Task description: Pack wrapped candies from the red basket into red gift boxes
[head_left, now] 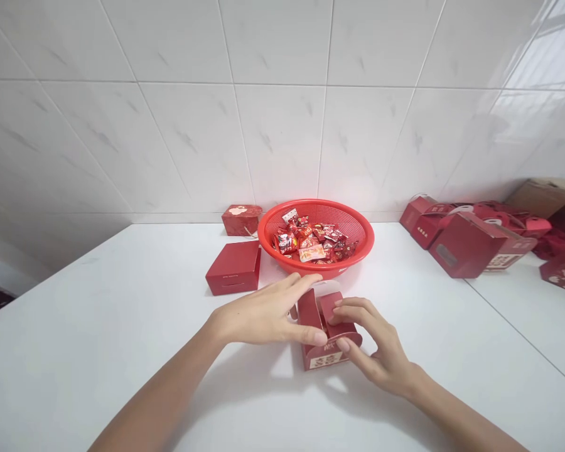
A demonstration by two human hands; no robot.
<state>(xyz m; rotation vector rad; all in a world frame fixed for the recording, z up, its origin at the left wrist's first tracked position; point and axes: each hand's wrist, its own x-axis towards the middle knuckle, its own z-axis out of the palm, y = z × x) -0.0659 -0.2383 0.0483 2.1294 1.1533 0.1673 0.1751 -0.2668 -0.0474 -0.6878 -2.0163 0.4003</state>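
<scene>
A small dark red box (327,359) with a pale printed label on its front stands on the white table, its top flaps partly folded in and a narrow gap between them. At its left side is my left hand (273,312), fingers apart, the thumb over the left flap. My right hand (374,342) rests on the box from the right, fingertips on the right flap and thumb at the front rounded flap; its fingers are apart. Just behind the box sits a red plastic basket (362,242) with wrapped candies (313,245) inside.
Left of the basket are a closed red box (234,269) and a smaller patterned box (242,221). Several red boxes (468,243) lie in a group at the right by the tiled wall (282,138), with a brown carton (543,204) behind.
</scene>
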